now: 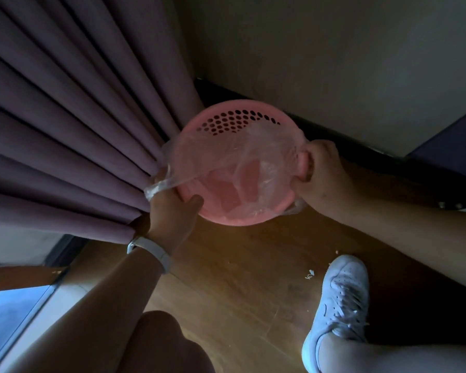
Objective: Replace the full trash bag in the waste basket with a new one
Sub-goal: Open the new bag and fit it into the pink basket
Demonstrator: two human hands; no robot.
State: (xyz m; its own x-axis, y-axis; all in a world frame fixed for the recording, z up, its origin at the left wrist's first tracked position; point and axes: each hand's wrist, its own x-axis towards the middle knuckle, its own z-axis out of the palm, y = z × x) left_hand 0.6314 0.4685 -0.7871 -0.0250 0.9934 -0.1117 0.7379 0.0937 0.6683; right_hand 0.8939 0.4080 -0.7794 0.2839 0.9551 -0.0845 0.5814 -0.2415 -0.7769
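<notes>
At the basket (226, 122), on the floor (240, 265) with the curtain (78, 130) on its left and the wall (307, 63) behind it: a clear bag (226, 162) sits inside. It looks empty, since I can see the pink bottom through it.

My left hand (170, 208) is on the near-left rim. The thumb lies inside the rim and pinches the bag edge. The other fingers are outside the rim under bunched film, so I can't see them.

My right hand (320, 168) is on the right rim, fingers curled over the edge with film trapped under them.

Progress, my read:
- No full bag in view, so removal looks done.
- The film is folded over the left, near and right rim.
- The far rim is bare, and the perforated wall there shows no film.

Left to do: stretch the edge over the far side and push the slack down.

Risk: the film is thin and could slip off one side when I pull the other.

Small scraps (310, 274) lie on the floor near-right of the basket, by my shoe (342, 297).
</notes>
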